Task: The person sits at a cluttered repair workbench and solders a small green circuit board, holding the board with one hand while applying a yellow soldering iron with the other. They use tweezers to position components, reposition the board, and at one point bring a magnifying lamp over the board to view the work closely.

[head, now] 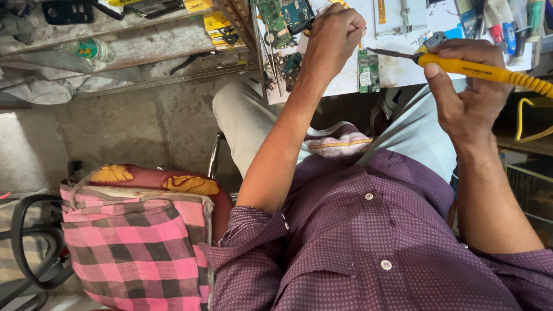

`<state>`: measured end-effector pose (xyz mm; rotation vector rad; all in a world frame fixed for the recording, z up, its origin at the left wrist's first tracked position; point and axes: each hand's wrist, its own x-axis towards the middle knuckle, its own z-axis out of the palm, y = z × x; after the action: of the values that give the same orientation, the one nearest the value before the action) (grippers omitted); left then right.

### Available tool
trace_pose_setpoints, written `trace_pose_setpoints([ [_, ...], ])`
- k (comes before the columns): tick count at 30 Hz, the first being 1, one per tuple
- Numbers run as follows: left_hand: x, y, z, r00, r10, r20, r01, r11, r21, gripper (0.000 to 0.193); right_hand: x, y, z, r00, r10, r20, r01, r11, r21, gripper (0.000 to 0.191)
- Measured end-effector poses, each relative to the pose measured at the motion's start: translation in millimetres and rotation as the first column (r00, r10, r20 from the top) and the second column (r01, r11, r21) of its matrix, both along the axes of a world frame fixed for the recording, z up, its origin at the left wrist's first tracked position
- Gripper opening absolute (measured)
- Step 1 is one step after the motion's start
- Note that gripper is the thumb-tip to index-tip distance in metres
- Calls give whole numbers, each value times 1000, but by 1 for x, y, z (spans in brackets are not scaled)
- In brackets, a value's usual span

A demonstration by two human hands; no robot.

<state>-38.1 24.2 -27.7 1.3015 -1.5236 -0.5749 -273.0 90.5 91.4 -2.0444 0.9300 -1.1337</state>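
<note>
From up here I see my right hand [464, 95] wrapped tight around the yellow handle of a soldering iron [478, 70], its dark tip pointing left and hanging just above the small green circuit board [368, 71] that lies near the front edge of the white worktop [403, 72]. I cannot tell whether the tip touches the board; it looks a hair short of it. My left hand [334, 34] is bunched shut farther back on the worktop, pinching something thin, perhaps a strand of solder wire, too fine to be sure. More bare circuit boards [283, 17] lie at the worktop's left edge and a row of hand tools [507, 26] at the back right corner.

As I judge it, the soldering is in hand, not finished: the iron is poised at the board and both hands are occupied. No finished joint can be made out on the board at this size.

Beside my seat, a pink checked cloth [138, 247] covers a chair.
</note>
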Motion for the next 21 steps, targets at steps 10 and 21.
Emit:
trace_pose_setpoints([
  [10,-2,0,-1,1000,-4,-20,4,1000,1,9,1,3,0,991,-33,-128,24,997,-67,23],
  [21,-1,-1,-1,1000,-7,-13,7,1000,-10,8,-1,-1,0,985,-32,-171,12,993,-117,22],
])
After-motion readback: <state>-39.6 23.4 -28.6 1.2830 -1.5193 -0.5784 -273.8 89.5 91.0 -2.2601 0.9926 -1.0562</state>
